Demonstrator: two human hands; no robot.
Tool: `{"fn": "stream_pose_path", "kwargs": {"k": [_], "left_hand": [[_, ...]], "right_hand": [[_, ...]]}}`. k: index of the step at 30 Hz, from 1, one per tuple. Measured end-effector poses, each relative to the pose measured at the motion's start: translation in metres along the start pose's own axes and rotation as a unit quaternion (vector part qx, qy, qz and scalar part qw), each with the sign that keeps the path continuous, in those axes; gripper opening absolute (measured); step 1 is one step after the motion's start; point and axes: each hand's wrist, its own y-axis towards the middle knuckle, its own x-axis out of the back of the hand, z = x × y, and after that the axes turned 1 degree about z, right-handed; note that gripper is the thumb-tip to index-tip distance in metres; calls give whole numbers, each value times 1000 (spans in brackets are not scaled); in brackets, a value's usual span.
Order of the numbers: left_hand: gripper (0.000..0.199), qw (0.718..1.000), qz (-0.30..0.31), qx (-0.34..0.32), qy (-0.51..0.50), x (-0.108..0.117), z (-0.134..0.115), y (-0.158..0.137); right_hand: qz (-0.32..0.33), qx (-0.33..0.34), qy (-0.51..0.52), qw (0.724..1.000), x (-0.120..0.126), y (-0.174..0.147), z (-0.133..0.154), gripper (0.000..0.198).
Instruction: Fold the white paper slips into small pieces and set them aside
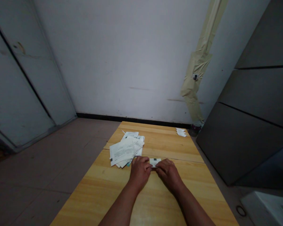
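Note:
A small piece of printed white paper (155, 161) with a dark mark at its top edge lies on the wooden table between my hands. My left hand (140, 171) pinches its near left corner, fingers curled. At the near right corner, my right hand (169, 173) grips the same paper with thumb and fingers together. The paper's near edge looks folded or raised, and the fingers partly hide it. Just beyond my left hand lies a loose pile of printed sheets (124, 150), overlapping at different angles.
Several small folded papers (181, 132) sit at the table's far right corner. The wooden table (103, 188) has a seam across it. A white wall stands beyond, grey cabinets (257, 125) on the right, a pale door (25, 78) on the left. A white box (266, 207) is at lower right.

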Motion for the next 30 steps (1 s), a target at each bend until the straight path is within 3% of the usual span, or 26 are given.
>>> {"fn": "stream_pose_path", "kwargs": {"k": [11, 22, 30], "left_hand": [[16, 999, -19, 30, -27, -1, -3, 3], [9, 998, -26, 58, -6, -1, -7, 3], [10, 998, -21, 56, -3, -1, -7, 3]], "right_hand": [[-17, -114, 72, 991, -6, 10, -5, 24], [22, -143, -49, 988, -6, 21, 0, 18], [26, -165, -63, 984, -9, 23, 3, 16]]}}
